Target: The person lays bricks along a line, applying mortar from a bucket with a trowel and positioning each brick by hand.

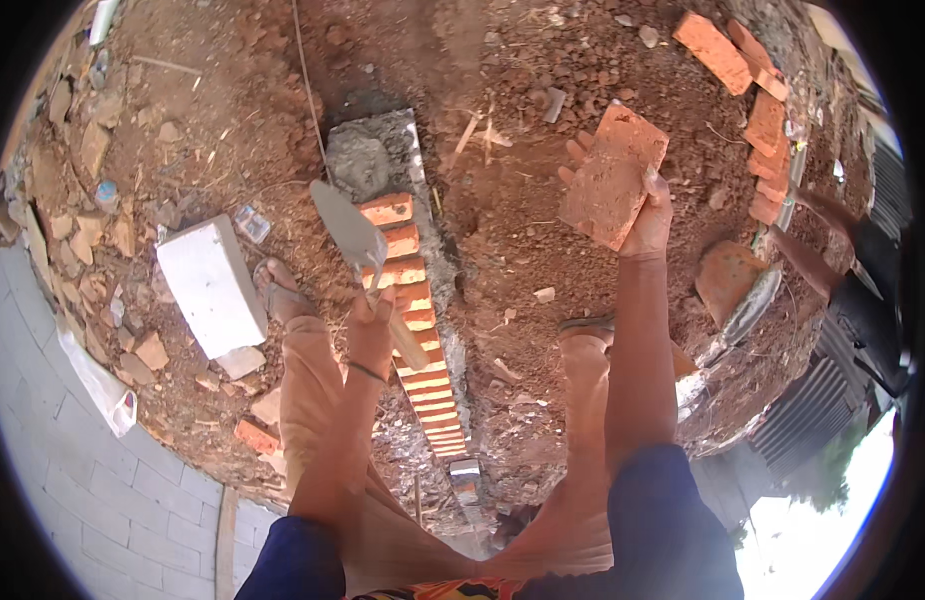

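Observation:
My left hand [373, 325] grips the wooden handle of a trowel [338, 220], whose grey blade lies over the left side of a brick row [423, 380] running between my feet. My right hand [643, 215] holds a flat orange brick [615, 165] raised to the right of the row, thumb on its near face and fingers showing past its left edge. At the row's far end, grey wet mortar [356, 155] sits on a concrete strip [403, 130]; more mortar edges the row's right side.
A white block [211, 285] lies beside my left foot, among broken stones [93, 240]. Loose bricks [713, 50] are piled at upper right. Another person, in dark clothing [863, 320], reaches in at the right. A grey block wall [103, 480] stands at left, corrugated sheeting [803, 400] at right.

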Action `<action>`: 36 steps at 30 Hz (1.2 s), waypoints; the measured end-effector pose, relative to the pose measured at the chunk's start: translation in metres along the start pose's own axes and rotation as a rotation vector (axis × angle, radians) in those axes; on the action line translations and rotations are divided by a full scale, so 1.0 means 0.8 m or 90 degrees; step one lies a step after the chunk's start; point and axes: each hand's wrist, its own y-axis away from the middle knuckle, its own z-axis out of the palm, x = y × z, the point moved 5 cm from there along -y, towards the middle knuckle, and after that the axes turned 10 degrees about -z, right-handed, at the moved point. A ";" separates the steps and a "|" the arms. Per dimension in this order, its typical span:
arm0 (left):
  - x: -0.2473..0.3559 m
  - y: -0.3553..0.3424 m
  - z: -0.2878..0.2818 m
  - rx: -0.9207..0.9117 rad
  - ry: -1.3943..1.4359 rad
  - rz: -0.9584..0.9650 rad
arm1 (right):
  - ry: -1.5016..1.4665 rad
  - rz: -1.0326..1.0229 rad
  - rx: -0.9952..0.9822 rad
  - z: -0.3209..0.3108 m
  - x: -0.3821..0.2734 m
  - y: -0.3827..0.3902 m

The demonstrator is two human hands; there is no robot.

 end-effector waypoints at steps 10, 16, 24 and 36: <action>0.040 0.020 -0.118 0.115 0.269 -0.010 | 0.875 0.398 -0.253 0.036 0.404 -0.070; 0.068 0.043 -0.155 0.184 0.358 -0.071 | 1.435 0.143 -0.593 0.047 0.512 -0.069; 0.028 0.040 -0.160 0.192 0.373 -0.056 | 1.486 -0.034 -0.598 0.059 0.526 -0.058; 0.036 0.044 -0.157 0.143 0.319 -0.106 | 1.565 -0.016 -0.658 0.052 0.552 -0.069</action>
